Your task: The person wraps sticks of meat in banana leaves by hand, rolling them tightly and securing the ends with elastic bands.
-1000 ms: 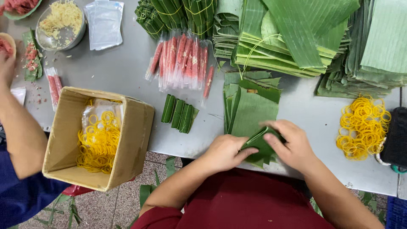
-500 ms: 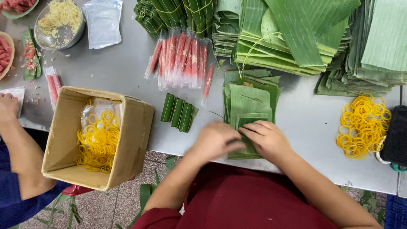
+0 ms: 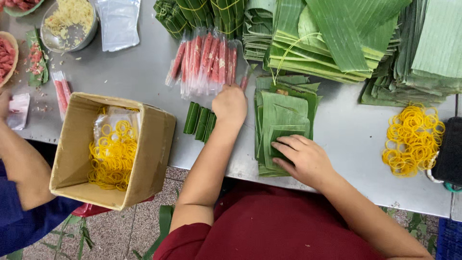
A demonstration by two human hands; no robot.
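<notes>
With three wrapped rolls [image 3: 201, 123] done, our left hand [image 3: 231, 105] closes on the sausage packs [image 3: 207, 61] while our flat, open right hand [image 3: 302, 159] presses the leaf stack [image 3: 279, 115].

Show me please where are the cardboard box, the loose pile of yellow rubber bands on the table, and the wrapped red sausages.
cardboard box [image 3: 155, 144]: head view, on its right outer wall.
loose pile of yellow rubber bands [image 3: 413, 138]: head view, middle of the heap.
wrapped red sausages [image 3: 207, 61]: head view, middle of the row.
</notes>
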